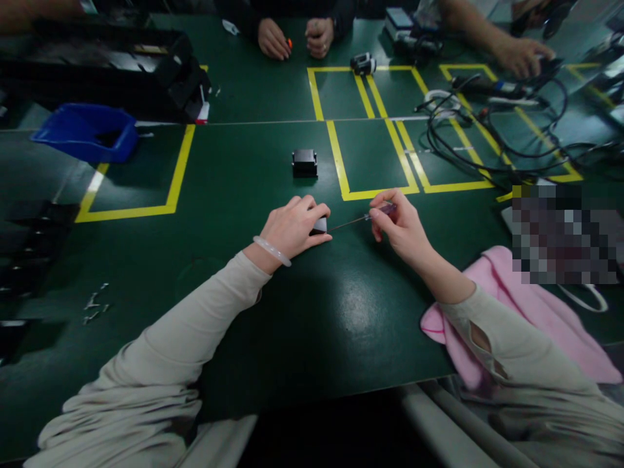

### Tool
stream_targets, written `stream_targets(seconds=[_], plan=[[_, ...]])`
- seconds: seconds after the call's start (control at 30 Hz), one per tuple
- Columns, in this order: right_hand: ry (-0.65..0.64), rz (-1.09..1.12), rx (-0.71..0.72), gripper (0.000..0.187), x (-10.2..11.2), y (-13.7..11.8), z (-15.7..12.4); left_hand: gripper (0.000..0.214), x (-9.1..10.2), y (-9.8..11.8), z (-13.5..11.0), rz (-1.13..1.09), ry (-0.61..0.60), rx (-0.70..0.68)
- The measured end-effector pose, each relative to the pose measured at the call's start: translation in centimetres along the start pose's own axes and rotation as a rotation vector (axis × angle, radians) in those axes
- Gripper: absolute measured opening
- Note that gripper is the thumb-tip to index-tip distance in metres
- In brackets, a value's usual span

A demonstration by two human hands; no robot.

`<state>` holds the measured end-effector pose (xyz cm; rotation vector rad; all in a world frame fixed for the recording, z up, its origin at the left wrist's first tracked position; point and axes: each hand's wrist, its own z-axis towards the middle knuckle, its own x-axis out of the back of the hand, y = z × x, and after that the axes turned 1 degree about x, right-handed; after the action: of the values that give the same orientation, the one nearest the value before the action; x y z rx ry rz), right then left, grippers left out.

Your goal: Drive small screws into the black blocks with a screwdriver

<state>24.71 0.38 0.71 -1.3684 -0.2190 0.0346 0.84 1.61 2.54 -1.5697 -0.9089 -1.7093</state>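
Note:
My left hand [295,226] rests on the dark green table [312,312], its fingers closed around a small black-and-grey block [320,225] that it pins down. My right hand [398,224] pinches a thin screwdriver [363,219] by its purple handle. The slim shaft points left and its tip meets the side of the block. A second small black block [305,162] sits on the table a little beyond my hands.
Yellow tape rectangles [370,156] mark the table. A blue bin [88,132] and black cases stand at the far left, several small screws [95,304] lie near left. Tangled black cables [487,136] spread at right, pink cloth [511,312] near right. Other people's hands [295,38] work across the table.

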Motion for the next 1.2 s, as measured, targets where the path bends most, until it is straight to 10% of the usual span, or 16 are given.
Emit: stream_targets(seconds=[1.2], plan=[[-0.002,-0.112,0.092,0.027,0.16,0.23,-0.21,0.039,-0.04,0.01,0.01,-0.003,0.029,-0.01]])
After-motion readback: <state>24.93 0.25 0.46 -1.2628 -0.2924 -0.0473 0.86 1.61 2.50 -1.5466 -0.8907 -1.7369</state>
